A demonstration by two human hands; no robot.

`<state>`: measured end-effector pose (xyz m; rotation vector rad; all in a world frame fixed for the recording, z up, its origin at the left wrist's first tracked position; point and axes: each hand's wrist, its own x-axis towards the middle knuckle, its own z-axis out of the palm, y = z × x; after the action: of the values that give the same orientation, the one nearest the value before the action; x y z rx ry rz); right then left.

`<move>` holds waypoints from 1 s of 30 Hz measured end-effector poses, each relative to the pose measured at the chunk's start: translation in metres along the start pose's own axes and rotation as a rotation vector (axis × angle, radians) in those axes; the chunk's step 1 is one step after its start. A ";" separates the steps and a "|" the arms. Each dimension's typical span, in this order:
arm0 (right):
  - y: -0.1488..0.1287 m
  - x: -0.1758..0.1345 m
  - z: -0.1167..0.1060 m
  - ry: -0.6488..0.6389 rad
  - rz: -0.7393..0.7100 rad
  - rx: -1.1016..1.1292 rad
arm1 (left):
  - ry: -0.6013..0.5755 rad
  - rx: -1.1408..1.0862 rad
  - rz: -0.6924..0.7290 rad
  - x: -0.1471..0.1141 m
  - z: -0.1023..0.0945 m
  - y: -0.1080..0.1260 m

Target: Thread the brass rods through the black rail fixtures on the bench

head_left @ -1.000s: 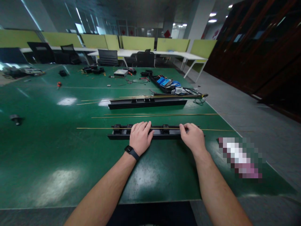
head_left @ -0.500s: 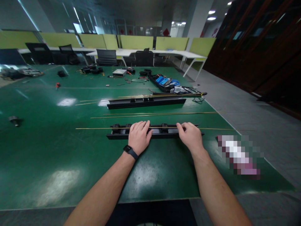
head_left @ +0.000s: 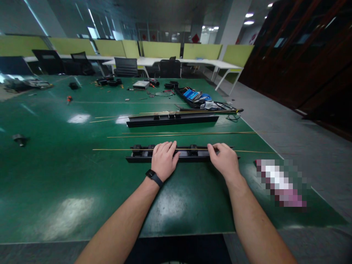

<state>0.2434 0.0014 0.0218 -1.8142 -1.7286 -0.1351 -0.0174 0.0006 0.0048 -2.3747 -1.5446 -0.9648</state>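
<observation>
Here's my left hand (head_left: 165, 157), draped palm-down across the black channel rail (head_left: 189, 159), thumb apart from the fingers; I can't tell whether it grips or only presses, since the fingertips are out of sight; well along to the right, my right hand (head_left: 224, 158) is curled, thumb and forefinger pinched on the thin brass-coloured rod (head_left: 115, 149). The rod runs lengthwise over the rail's dark blocks (head_left: 193, 149), poking out past both ends; I reckon it's light, springy and smooth, easy to bend, so a fingertip pinch close to a block suits it; the rail looks stiff, best steadied by its long walls. Straight-sided and matt, it lies on the glossy green counter (head_left: 82, 209), all scuffs and glare; beyond it, two loose rods (head_left: 165, 135), slim as wire; farther off, a second channel rail (head_left: 176, 122), ridged along its near face.
</observation>
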 end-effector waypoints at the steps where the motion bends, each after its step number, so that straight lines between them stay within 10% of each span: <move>1: -0.001 -0.001 0.000 -0.008 -0.010 -0.003 | 0.000 0.001 -0.001 0.000 0.000 0.000; 30: 0.000 -0.001 0.003 -0.020 -0.020 -0.017 | 0.003 0.009 -0.007 0.000 0.000 0.001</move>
<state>0.2418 0.0016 0.0189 -1.8164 -1.7642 -0.1406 -0.0167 -0.0001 0.0053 -2.3625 -1.5536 -0.9594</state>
